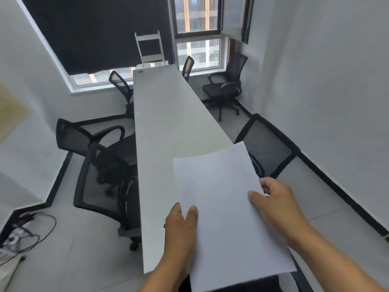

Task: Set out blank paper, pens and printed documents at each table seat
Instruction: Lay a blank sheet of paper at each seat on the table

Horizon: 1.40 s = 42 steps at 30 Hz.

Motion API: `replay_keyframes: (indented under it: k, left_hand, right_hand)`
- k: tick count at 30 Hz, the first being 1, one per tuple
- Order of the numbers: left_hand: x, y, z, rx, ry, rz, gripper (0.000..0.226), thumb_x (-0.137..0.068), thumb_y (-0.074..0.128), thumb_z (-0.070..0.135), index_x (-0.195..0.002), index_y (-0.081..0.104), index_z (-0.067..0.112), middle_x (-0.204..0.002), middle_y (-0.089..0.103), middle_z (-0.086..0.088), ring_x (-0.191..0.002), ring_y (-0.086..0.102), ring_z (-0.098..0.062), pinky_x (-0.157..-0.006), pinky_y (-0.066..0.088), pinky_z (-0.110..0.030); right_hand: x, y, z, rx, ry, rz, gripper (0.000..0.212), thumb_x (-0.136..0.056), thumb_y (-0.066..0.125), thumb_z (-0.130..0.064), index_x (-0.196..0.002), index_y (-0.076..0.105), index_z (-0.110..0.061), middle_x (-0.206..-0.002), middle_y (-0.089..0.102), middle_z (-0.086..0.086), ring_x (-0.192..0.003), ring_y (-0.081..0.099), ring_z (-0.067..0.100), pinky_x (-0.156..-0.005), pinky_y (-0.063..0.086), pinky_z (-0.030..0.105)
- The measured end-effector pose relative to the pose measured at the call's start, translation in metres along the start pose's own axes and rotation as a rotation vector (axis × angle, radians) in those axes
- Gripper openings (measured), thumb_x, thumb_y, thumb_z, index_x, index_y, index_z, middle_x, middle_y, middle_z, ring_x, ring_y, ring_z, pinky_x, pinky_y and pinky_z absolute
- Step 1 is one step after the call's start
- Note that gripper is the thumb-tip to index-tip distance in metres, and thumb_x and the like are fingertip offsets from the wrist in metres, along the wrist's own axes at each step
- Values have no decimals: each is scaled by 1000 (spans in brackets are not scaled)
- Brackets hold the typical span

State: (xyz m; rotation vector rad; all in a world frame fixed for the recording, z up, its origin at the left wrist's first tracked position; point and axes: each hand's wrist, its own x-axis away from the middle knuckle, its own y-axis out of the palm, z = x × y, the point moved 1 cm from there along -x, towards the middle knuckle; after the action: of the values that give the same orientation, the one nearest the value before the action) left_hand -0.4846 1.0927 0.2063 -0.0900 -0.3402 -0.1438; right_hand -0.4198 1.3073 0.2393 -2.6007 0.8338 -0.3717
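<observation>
We hold a stack of blank white paper (pixel 223 207) in both hands above the near end of the long white table (pixel 168 114). Our left hand (pixel 181 226) has its grip closed on the stack's left edge, thumb lying on the top sheet and the fingers hidden underneath. Our right hand (pixel 273 201) takes the right edge the same way, thumb on top, fingers curled under the sheets. The stack tilts, its far corner reaching over the table's right edge. Just by the left hand, a small round fitting (pixel 163 222) sits in the tabletop, mostly hidden.

On the left, two black mesh chairs (pixel 101 165) stand pushed up to the table side; on the right, one mesh chair (pixel 267 146) is partly behind the paper. On the floor at far left lies a tangle of cables (pixel 27 232). Further along, more chairs flank the table, and one black office chair (pixel 227 85) stands apart near the right wall. Beyond the table's far end, a white ladder-like frame (pixel 150 47) leans by the window (pixel 197 24), beside a dark roller blind (pixel 94 30).
</observation>
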Motion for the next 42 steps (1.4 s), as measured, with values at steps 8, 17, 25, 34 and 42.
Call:
replay_keyframes:
  k: [8,17,25,34,42]
  left_hand:
    - [-38,-18,-69,-52,-99,124,16,-112,56,22,-116,71,27,-106,83,14,-93,79,-6,-84,63,-28]
    - [-74,-31,-121,-13,-207,89,27,-116,50,24,-134,68,33,-115,83,15,-103,81,-11,-97,64,-41]
    - [-94,-34,-142,42,-274,112,29,-118,45,27,-132,69,32,-108,83,15,-95,81,-8,-79,61,-30]
    - [-112,-32,-145,116,-288,93,34,-118,42,26,-131,72,34,-117,83,10,-107,80,-17,-105,61,-49]
    - [-125,-32,-146,125,-256,58,34,-118,42,28,-129,72,37,-123,81,11,-116,77,-19,-109,58,-54]
  right_hand:
    - [-48,71,61,109,50,-143,6,-93,69,-19,-92,74,-22,-85,73,-5,-70,64,21,-64,46,33]
    - [-72,121,115,83,147,-175,11,-93,71,-21,-91,77,-29,-86,73,-4,-76,70,26,-70,50,37]
    - [-87,139,147,43,219,-150,23,-94,76,-28,-114,68,-36,-118,76,-10,-112,73,15,-93,59,44]
    - [-107,141,158,52,205,-171,23,-96,75,-31,-117,66,-31,-113,77,-7,-103,75,19,-92,61,46]
    - [-115,145,158,-1,182,-166,15,-100,72,-23,-111,67,-31,-105,80,-7,-92,79,19,-91,64,53]
